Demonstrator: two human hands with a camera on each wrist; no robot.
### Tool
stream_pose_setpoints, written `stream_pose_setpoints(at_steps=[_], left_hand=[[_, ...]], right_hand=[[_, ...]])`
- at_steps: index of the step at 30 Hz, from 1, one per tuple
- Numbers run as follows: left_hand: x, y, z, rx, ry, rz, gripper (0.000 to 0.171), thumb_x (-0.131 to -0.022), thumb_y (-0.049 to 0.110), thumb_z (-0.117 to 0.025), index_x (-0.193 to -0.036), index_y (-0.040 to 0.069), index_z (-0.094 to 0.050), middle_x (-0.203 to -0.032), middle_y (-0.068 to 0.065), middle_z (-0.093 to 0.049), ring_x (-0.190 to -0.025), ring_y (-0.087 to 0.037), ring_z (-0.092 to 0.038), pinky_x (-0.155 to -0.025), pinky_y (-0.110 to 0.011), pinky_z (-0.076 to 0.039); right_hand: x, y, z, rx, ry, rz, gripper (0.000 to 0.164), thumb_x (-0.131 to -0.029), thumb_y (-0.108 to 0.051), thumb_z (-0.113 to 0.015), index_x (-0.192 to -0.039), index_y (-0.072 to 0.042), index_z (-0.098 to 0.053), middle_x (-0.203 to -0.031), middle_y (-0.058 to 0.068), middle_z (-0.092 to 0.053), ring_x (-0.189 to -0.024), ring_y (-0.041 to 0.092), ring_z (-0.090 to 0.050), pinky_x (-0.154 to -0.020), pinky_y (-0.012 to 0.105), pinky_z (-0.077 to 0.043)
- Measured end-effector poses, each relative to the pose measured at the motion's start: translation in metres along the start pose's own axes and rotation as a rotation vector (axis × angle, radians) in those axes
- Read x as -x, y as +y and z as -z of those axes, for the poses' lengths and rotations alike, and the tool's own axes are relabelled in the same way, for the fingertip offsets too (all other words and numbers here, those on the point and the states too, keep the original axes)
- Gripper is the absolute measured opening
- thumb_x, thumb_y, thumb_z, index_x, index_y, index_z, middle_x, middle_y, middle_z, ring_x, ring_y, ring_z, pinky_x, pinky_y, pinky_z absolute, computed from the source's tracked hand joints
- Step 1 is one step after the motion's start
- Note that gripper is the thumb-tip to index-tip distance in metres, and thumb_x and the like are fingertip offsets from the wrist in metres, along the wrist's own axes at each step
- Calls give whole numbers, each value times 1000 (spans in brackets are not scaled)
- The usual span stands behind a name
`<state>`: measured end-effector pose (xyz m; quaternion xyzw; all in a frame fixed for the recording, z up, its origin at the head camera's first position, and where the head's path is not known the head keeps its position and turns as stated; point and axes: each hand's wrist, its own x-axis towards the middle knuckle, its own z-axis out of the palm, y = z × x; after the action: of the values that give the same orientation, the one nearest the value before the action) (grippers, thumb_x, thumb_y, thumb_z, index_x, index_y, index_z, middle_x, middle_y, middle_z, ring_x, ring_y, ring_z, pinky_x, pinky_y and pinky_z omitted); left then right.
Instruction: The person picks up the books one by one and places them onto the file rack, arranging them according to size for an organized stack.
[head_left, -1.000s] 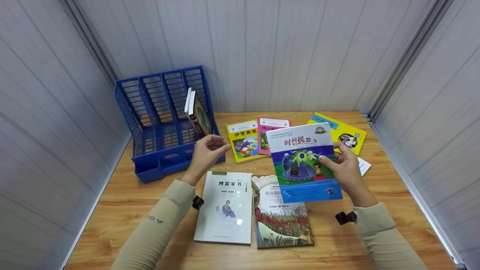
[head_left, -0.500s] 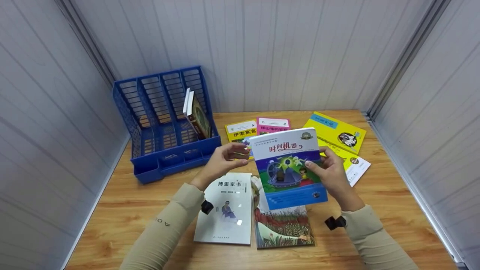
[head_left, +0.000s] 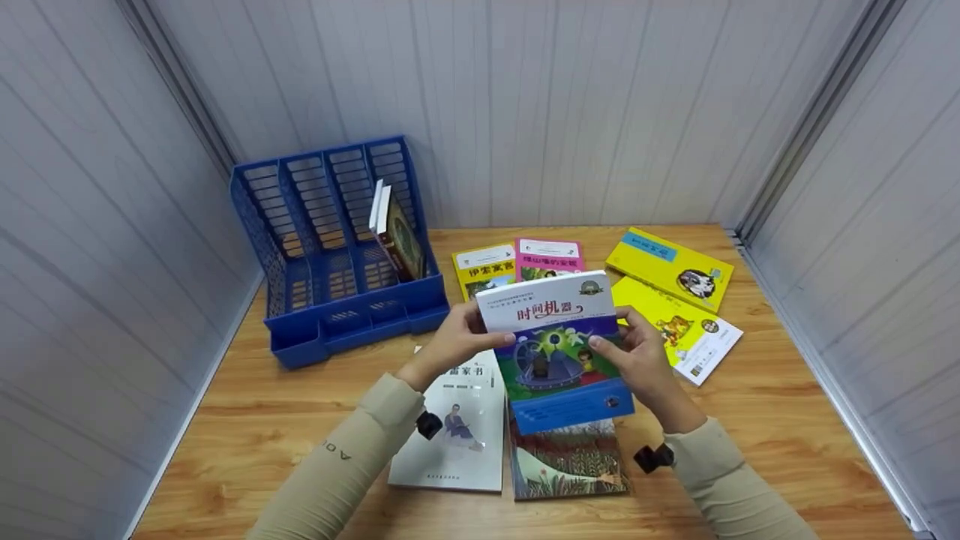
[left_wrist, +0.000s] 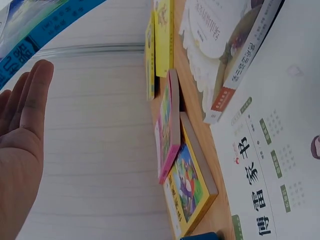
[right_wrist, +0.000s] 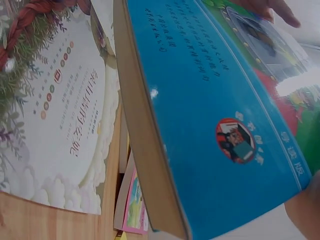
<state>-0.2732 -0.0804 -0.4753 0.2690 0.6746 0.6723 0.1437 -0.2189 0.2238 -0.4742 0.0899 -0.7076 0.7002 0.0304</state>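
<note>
A paperback book (head_left: 551, 367) with a white, purple and blue cover is held up over the table, its front facing me. My right hand (head_left: 646, 364) grips its right edge, thumb on the cover and fingers behind. At the left edge my left hand (head_left: 454, 341) pinches it, thumb across the front and the other fingers hidden behind. The left wrist view has the fingers (left_wrist: 32, 102) reaching toward the blue spine. Beneath lie a white book (head_left: 450, 442) and an illustrated book (head_left: 566, 469), the latter partly covered by the held one.
A blue file rack (head_left: 337, 247) with several slots stands back left, two books (head_left: 397, 236) leaning in its right slot. Behind the held book lie a yellow book (head_left: 480, 262) and a pink book (head_left: 550, 255). Two more yellow books, one with a dog picture (head_left: 671, 270), lie right. Panel walls surround the table.
My right hand has brought the paperback leftward and slightly down. My left hand has moved right from beside the rack and taken the book's left edge.
</note>
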Motion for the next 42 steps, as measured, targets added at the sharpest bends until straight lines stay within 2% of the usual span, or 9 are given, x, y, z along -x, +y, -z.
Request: stream_pose_setpoints(at_steps=[5, 11, 19, 24, 30, 34, 38, 42], left_hand=[[2, 1, -1, -12, 8, 42, 53, -101, 12, -75, -150, 0, -60, -144, -21, -71, -124, -30, -74, -108, -49, -60], [2, 2, 1, 34, 1, 65, 51, -102, 12, -74, -150, 2, -61, -144, -20, -71, -125, -31, -73, -108, -51, -60], [5, 5, 1, 34, -23, 92, 51, -104, 17, -75, -152, 6, -61, -144, -17, -71, -127, -32, -73, -108, -52, -59], [7, 9, 1, -25, -2, 83, 51, -103, 20, -76, -150, 6, -63, -142, -18, -72, -124, -33, -74, -106, -52, -61], [11, 17, 2, -121, -6, 28, 48, -103, 14, -74, -147, -1, -64, -139, -23, -73, -123, -34, -74, -107, -52, -60], [14, 20, 3, -144, 11, 20, 49, -102, 16, -76, -147, 0, -64, -139, -22, -73, -123, -34, -74, -107, -53, -60], [15, 24, 10, -142, 42, 6, 53, -102, 16, -76, -150, 1, -60, -139, -22, -73, -122, -35, -75, -105, -53, -61], [16, 33, 20, -163, 82, -30, 46, -103, 14, -75, -145, -1, -65, -135, -23, -75, -117, -38, -77, -99, -53, -64]], right_hand=[[0, 4, -5, -7, -24, 3, 27, -103, 4, -68, -129, 2, -59, -120, 4, -82, -100, 18, -80, -88, 33, -67], [0, 8, -7, -4, -60, -1, 26, -104, 2, -68, -128, 0, -59, -120, -1, -83, -105, 20, -80, -91, 35, -66], [0, 12, -8, 41, -98, -28, 31, -105, -4, -70, -132, 0, -56, -132, 14, -78, -111, 19, -80, -95, 36, -66], [-2, 13, -11, 62, -98, -38, 34, -105, -6, -71, -134, 0, -56, -135, 19, -76, -111, 18, -79, -97, 35, -65], [-5, 15, -14, 83, -97, -20, 38, -104, -2, -70, -138, 1, -55, -135, 23, -74, -111, 15, -78, -97, 32, -64], [-8, 17, -15, 96, -123, -6, 43, -103, -2, -72, -142, 2, -55, -137, 24, -72, -112, 14, -77, -97, 31, -63], [-10, 18, -15, 122, -157, -1, 50, -103, -4, -74, -148, 2, -52, -143, 26, -68, -119, 20, -74, -101, 28, -61], [-11, 22, -13, 186, -148, -39, 60, -103, -9, -76, -156, 0, -49, -149, 23, -65, -131, 29, -68, -110, 30, -57]])
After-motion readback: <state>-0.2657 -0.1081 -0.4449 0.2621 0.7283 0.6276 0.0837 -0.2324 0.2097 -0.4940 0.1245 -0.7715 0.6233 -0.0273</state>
